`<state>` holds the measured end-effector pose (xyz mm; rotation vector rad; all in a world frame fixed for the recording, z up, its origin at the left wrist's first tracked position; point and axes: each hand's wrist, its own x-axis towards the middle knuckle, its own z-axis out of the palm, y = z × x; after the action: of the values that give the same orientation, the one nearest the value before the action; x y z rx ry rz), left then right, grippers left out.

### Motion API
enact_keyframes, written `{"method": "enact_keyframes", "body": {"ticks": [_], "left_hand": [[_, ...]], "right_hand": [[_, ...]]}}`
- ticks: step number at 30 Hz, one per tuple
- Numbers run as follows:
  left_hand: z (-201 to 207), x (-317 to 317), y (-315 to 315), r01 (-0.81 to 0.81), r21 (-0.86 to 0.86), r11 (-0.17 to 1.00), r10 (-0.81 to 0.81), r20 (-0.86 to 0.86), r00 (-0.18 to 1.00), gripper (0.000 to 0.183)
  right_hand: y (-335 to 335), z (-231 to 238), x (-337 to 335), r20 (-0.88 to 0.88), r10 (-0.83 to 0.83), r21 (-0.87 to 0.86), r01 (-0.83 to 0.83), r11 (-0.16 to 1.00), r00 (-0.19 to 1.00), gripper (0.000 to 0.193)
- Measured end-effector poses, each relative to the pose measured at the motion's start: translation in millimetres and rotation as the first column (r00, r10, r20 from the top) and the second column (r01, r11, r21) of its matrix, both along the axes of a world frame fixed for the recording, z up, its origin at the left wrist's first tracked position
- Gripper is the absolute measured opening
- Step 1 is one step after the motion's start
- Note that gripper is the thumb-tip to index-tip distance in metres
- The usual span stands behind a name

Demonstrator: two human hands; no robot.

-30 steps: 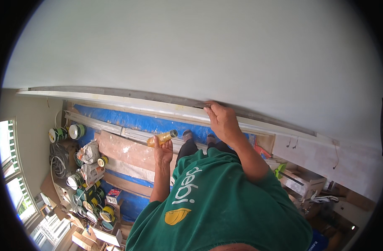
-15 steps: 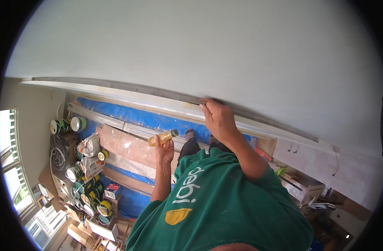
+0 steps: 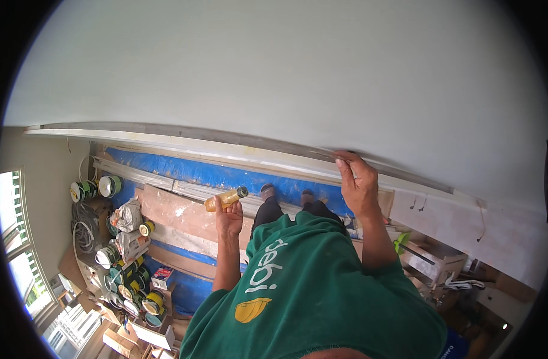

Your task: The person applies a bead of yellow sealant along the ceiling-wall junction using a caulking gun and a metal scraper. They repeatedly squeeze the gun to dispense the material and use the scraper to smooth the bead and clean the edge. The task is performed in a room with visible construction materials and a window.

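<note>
A small bottle (image 3: 223, 200) of yellowish liquid is in my left hand (image 3: 229, 218), fingers wrapped round its body. It is tilted, its open-looking dark neck pointing to the right. My right hand (image 3: 360, 186) is at the long white ledge (image 3: 226, 149) below the pale wall (image 3: 286, 72). Its thumb and fingers are pinched together over the grey strip (image 3: 184, 133) that runs along the ledge's wall side. Something thin and dark seems to stick out leftward from the fingertips, too small to name.
Below the ledge lie blue sheeting (image 3: 208, 176), stained brown boards (image 3: 178, 209) and long white strips (image 3: 136, 172). Paint buckets (image 3: 110, 186), bags (image 3: 128, 215) and coiled hose (image 3: 85, 227) crowd the left, near a window (image 3: 25, 239). A cabinet (image 3: 432, 263) stands at the right.
My right hand has slid to the right along the ledge, still pinched. My left hand keeps the bottle at about the same height. The view has shifted slightly.
</note>
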<state>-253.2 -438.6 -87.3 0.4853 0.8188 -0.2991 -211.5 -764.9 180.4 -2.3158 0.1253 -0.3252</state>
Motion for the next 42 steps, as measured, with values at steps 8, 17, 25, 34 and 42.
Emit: {"method": "enact_keyframes", "body": {"ticks": [8, 17, 25, 34, 42], "left_hand": [[38, -4, -40, 0.021, 0.078, 0.997, -0.029, 0.108, 0.994, 0.052], [87, -53, -93, -0.095, 0.161, 0.982, 0.040, 0.315, 0.948, 0.042], [227, -69, -188, -0.336, 0.572, 0.749, -0.009, 0.515, 0.857, 0.033], [278, -98, -245, -0.347, 0.815, 0.464, -0.443, 0.553, 0.706, 0.043], [286, -110, -258, -0.291, 0.755, 0.587, -0.363, 0.567, 0.739, 0.039]], "right_hand": [[-21, -31, -5, 0.046, 0.087, -0.085, -0.083, 0.993, 0.995, 0.012], [-45, 28, -40, 0.131, 0.219, 0.444, -0.255, 0.859, 0.967, 0.014], [-110, -70, -126, -0.341, 0.247, 0.709, 0.075, 0.701, 0.907, 0.017], [-113, -84, -153, -0.310, 0.362, 0.930, 0.201, 0.309, 0.879, 0.017], [-117, -74, -166, -0.264, 0.421, 0.962, 0.270, 0.045, 0.868, 0.024]]}}
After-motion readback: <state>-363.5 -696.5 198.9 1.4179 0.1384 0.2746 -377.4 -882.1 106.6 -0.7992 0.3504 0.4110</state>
